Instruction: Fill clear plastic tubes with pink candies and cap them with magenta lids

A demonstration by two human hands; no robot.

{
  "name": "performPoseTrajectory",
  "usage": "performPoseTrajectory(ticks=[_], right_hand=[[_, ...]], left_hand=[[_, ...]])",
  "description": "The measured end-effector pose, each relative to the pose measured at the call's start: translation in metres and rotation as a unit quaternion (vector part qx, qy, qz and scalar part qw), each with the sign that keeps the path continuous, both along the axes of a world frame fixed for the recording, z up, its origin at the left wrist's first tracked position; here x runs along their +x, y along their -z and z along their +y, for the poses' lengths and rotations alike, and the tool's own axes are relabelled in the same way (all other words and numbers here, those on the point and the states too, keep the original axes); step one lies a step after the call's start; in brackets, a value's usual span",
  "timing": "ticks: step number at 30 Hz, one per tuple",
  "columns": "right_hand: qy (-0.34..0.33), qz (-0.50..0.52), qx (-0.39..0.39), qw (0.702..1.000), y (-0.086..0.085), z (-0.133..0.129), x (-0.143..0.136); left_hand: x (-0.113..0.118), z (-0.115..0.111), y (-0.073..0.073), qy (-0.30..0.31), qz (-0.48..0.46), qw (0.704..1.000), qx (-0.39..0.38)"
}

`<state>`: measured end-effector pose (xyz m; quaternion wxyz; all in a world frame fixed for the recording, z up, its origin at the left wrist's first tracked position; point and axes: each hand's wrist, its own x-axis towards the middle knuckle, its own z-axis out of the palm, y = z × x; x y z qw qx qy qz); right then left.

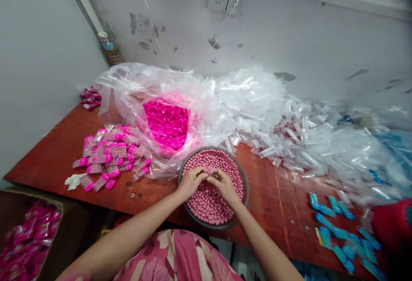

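Observation:
Both my hands meet above a dark round bowl (246, 186) filled with small pink balls (210, 208). My left hand (192, 181) and my right hand (224, 186) pinch a small clear plastic tube (210, 170) between their fingertips. Fingers cover most of the tube, and how full it is I cannot tell. Left of the bowl lies a heap of filled tubes (111, 154) with bright pink caps and pink balls inside. Behind the bowl, an opened clear plastic bag (128, 79) holds many loose bright pink caps (167, 122).
Empty clear tubes (289, 131) are piled along the back and right of the red-brown table (270, 199). Blue-capped tubes (344, 234) lie at the right near a red object (392, 221). A carton (54, 212) of pink packets stands low at the left.

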<state>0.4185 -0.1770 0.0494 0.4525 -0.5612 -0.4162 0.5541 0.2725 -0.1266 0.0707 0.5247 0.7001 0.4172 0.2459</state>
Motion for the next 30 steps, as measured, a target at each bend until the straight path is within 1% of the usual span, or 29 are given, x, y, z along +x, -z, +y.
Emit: performPoseTrajectory(ticks=[2, 4, 6, 8, 9, 11, 15, 18, 20, 22, 24, 26, 27, 28, 29, 30], right_hand=[[0.0, -0.068, 0.019, 0.998, -0.012, 0.001, 0.005], [-0.026, -0.132, 0.055, 0.989, -0.025, 0.003, 0.012], [-0.091, -0.188, 0.101, 0.973, -0.039, 0.007, 0.018], [-0.155, -0.232, 0.142, 0.95, -0.047, 0.011, 0.021], [-0.176, -0.249, 0.155, 0.94, -0.049, 0.013, 0.021], [-0.186, -0.271, 0.163, 0.93, -0.047, 0.017, 0.018], [-0.188, -0.296, 0.153, 0.924, -0.037, 0.021, 0.01], [-0.194, -0.299, 0.159, 0.921, -0.036, 0.023, 0.003], [-0.182, -0.287, 0.146, 0.929, -0.04, 0.025, 0.0], [-0.146, -0.254, 0.104, 0.95, -0.044, 0.033, -0.004], [-0.095, -0.227, 0.063, 0.967, -0.045, 0.052, -0.01], [-0.067, -0.249, 0.057, 0.965, -0.04, 0.083, -0.02], [-0.071, -0.284, 0.067, 0.954, -0.035, 0.103, -0.027], [-0.093, -0.334, 0.079, 0.935, -0.029, 0.124, -0.036], [-0.122, -0.388, 0.087, 0.909, -0.022, 0.145, -0.046], [-0.155, -0.445, 0.089, 0.878, -0.014, 0.166, -0.057]], left_hand=[[-0.002, 0.002, -0.003, 0.012, -0.008, 1.0, -0.01], [-0.005, 0.005, -0.005, 0.04, -0.025, 0.999, -0.012], [-0.01, 0.007, -0.007, 0.071, -0.037, 0.997, -0.016], [-0.014, 0.009, -0.009, 0.09, -0.036, 0.995, -0.019], [-0.016, 0.01, -0.009, 0.094, -0.036, 0.995, -0.019], [-0.021, 0.011, -0.009, 0.094, -0.042, 0.994, -0.018], [-0.03, 0.016, -0.006, 0.087, -0.06, 0.994, -0.013], [-0.037, 0.02, -0.003, 0.071, -0.078, 0.994, -0.028], [-0.042, 0.021, -0.002, 0.05, -0.096, 0.993, -0.051], [-0.049, 0.023, -0.002, 0.025, -0.115, 0.991, -0.068], [-0.059, 0.024, -0.003, 0.008, -0.141, 0.986, -0.083], [-0.072, 0.027, -0.004, -0.01, -0.174, 0.979, -0.11], [-0.079, 0.029, -0.005, -0.02, -0.187, 0.974, -0.127], [-0.086, 0.031, -0.005, -0.033, -0.196, 0.969, -0.144], [-0.093, 0.033, -0.006, -0.049, -0.202, 0.965, -0.16], [-0.1, 0.036, -0.006, -0.066, -0.204, 0.961, -0.172]])
